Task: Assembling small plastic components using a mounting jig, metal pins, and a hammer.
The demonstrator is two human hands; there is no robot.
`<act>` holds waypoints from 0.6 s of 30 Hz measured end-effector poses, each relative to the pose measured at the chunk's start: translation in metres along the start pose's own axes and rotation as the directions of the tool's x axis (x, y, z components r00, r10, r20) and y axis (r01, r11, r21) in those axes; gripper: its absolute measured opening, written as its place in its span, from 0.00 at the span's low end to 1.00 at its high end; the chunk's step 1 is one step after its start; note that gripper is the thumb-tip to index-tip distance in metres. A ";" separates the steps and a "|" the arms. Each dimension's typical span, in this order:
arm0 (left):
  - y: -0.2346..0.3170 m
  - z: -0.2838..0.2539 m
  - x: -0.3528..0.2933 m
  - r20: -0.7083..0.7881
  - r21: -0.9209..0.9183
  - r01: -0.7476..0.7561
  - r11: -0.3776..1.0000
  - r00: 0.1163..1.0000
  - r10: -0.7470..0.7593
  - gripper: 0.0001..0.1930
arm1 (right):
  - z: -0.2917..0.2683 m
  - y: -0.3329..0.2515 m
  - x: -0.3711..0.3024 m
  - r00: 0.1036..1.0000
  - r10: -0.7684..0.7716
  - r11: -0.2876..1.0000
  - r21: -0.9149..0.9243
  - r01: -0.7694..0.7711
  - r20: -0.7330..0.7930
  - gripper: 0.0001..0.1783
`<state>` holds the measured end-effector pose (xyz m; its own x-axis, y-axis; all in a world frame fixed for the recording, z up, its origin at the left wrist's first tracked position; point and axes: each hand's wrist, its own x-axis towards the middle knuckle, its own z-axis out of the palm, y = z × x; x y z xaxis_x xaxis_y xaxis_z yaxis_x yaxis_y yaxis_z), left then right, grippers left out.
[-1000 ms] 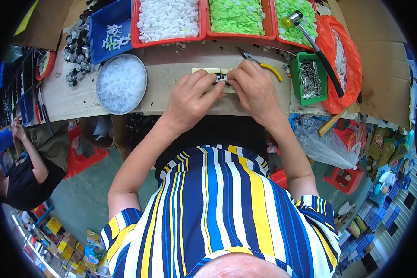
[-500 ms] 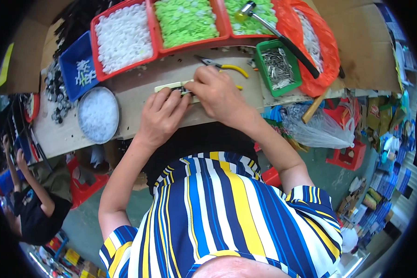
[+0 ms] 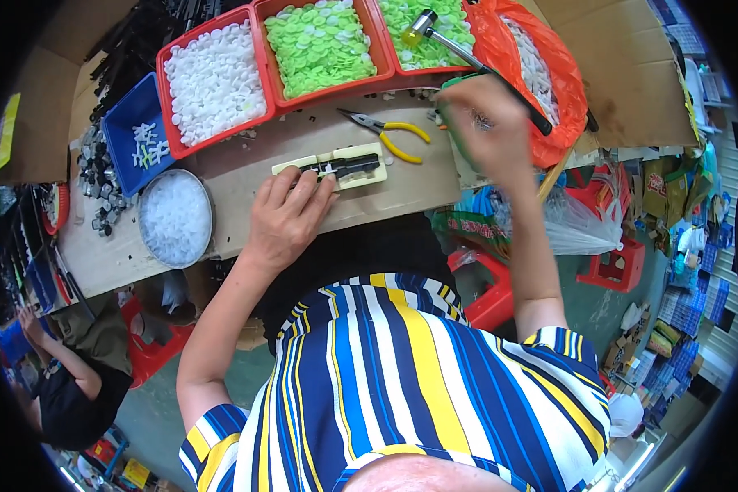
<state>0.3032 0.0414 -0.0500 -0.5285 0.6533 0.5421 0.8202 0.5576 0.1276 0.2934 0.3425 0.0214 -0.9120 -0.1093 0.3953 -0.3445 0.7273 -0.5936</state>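
A cream block-shaped jig [image 3: 371,174] lies near the table's front edge, with a long black part [image 3: 357,166] set in its slot. My left hand [image 3: 285,217] is closed on the jig's left end, its fingertips over the near side and beside a small white piece. My right hand [image 3: 492,135] is over the green bin [image 3: 453,83] at the right, hiding most of it and the metal pins inside. Motion smears its fingers, so I cannot tell whether it holds anything. Pliers with yellow handles [image 3: 398,139] lie open behind the jig.
Red trays hold white pieces [image 3: 217,82] and green discs [image 3: 320,45]. A hammer [image 3: 484,66] lies across the trays and a red bag [image 3: 567,102]. A round dish of clear pieces [image 3: 175,217] and a blue bin [image 3: 138,135] stand left. Another person [image 3: 78,381] sits far left.
My right hand has left the jig and moved right to the green bin. The black part in the jig is now uncovered. My left hand stays at the jig's left end.
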 end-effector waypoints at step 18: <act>-0.135 -0.077 -0.020 -0.117 0.086 0.454 0.887 0.888 -0.444 0.07 | -0.112 0.225 0.008 0.949 0.299 0.888 -0.394 -0.238 0.100 0.14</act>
<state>0.2198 -0.0866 -0.0145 -0.8080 0.2729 0.5222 0.4682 0.8355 0.2878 0.2331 0.5807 -0.0305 -0.9907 0.0461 0.1279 -0.0008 0.9386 -0.3449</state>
